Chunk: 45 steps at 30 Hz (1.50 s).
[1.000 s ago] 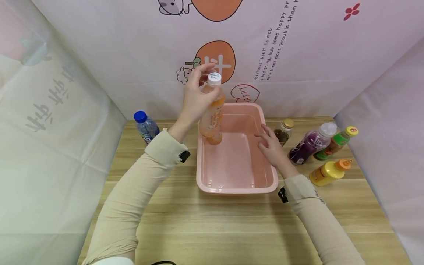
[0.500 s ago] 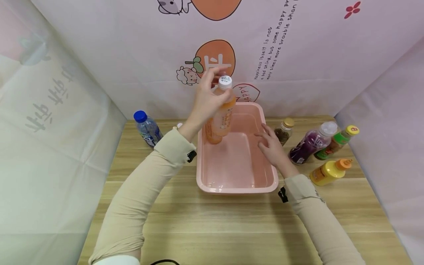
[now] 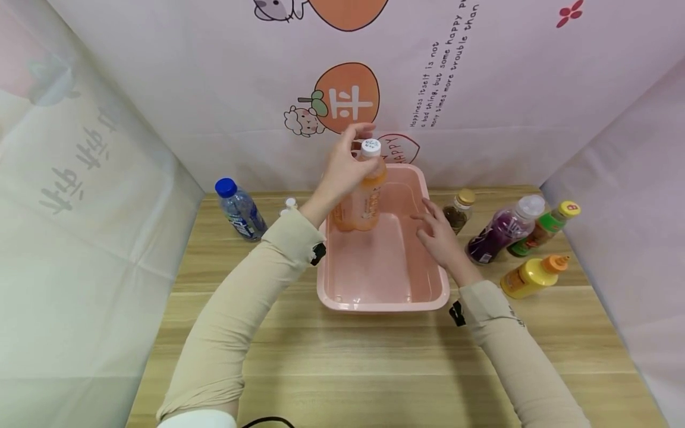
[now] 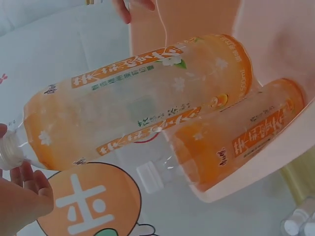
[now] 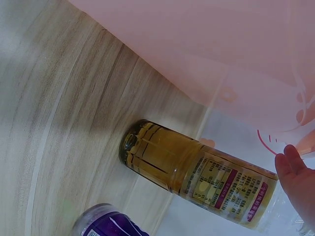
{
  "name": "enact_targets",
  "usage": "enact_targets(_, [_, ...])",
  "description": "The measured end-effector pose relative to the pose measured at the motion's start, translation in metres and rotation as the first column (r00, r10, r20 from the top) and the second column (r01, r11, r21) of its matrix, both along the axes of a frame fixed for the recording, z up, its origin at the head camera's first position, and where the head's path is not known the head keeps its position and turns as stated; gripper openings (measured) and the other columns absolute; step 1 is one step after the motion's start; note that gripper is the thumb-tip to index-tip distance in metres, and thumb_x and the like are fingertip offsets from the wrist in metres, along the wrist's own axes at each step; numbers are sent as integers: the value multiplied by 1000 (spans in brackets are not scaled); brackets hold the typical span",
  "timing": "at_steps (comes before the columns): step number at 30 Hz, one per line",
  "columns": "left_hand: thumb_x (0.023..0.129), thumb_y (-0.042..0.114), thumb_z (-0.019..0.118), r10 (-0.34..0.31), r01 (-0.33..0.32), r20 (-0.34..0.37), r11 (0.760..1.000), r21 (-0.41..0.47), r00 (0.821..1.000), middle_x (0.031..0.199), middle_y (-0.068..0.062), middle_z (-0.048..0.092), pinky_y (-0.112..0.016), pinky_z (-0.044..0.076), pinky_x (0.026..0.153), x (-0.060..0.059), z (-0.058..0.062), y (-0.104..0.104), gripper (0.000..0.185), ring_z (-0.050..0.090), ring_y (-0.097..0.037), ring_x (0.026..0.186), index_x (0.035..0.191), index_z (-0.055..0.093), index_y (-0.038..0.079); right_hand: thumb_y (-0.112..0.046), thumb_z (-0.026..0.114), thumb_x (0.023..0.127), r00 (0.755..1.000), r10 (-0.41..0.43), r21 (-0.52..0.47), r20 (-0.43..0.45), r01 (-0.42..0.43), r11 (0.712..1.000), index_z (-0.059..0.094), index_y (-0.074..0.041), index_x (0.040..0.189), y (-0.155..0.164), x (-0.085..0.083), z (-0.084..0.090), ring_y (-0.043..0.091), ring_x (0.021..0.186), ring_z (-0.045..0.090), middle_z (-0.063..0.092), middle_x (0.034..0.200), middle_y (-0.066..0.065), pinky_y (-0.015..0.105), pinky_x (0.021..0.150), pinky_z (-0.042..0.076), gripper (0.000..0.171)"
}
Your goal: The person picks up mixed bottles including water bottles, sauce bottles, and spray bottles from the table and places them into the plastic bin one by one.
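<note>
Showing an orange drink bottle, white-capped, gripped upright by the left hand; the right hand was spread on the pink tub's rim.

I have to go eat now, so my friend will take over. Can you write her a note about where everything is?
Left hand: grips the orange drink bottle near its white cap, holding it at the back of the pink tub.
Right hand: open, fingers resting on the tub's right rim.
Done: nothing lies loose in the tub.
Left: the orange bottle is not let go. A blue-capped water bottle stands left of the tub; the brown, purple, green and yellow bottles are on its right.
</note>
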State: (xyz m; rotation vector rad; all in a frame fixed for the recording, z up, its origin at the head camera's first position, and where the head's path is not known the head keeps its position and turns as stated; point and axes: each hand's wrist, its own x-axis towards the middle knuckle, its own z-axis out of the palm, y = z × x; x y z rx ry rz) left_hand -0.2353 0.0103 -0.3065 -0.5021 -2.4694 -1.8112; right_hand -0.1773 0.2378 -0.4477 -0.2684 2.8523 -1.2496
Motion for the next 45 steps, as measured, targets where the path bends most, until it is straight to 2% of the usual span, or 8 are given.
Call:
enact_targets(5, [82,-2,65,13,-16,94,999,36,995,128,-11,56,-25,47,98,-4,-8,1,57,55,-20,114,134,47,11,-3,47,92,1000,4,-5,2,-4,1000,55,5,125,1,0,0,42,146,15,18,158,17,60,114,23,36])
enact_targets(12, [83,0,67,28,-34,146,999,39,989,128,-14,57,-27,47,98,-11,-21,1,57,55,-23,113,135,47,10,-3,47,91,1000,4,-10,12,-4,1000,55,5,127,0,0,2,42,146,16,17,159,17,60,115,23,37])
enact_targets(20, [84,-1,65,26,-34,156,998,46,987,129,-17,55,-32,47,101,-15,-39,4,56,54,-26,115,136,46,8,-2,47,91,1000,4,-25,-10,-4,1000,55,6,125,1,0,3,42,145,17,18,158,18,59,116,21,36])
enact_targets(26, [84,2,66,66,-68,177,998,3,982,128,-12,56,-32,47,101,-16,-49,6,56,55,-25,114,136,46,10,-3,47,92,1000,8,-17,-13,-8,1000,55,5,126,2,0,2,42,145,16,17,158,18,59,116,21,36])
enact_targets(35, [85,-2,65,82,-86,231,996,4,970,131,-11,55,-32,49,100,-18,-57,11,56,55,-24,117,136,46,13,-4,48,91,1000,-1,-21,-28,1,1000,57,6,123,-1,0,1,42,145,18,20,157,17,57,116,24,34])
enact_targets(40, [86,-3,63,67,-73,230,997,20,971,133,-14,54,-34,50,100,-19,-60,13,56,55,-26,118,136,44,11,-4,47,92,1000,-3,-20,-18,2,1000,56,6,124,-1,0,1,42,145,18,19,158,17,57,115,25,35])
enact_targets(45, [86,-2,64,81,-83,236,997,1,968,130,-9,56,-32,51,98,-20,-65,14,56,56,-24,117,136,45,12,-5,47,92,1000,-3,-21,-9,3,1000,56,6,124,-1,1,1,43,145,17,19,158,16,58,116,23,35])
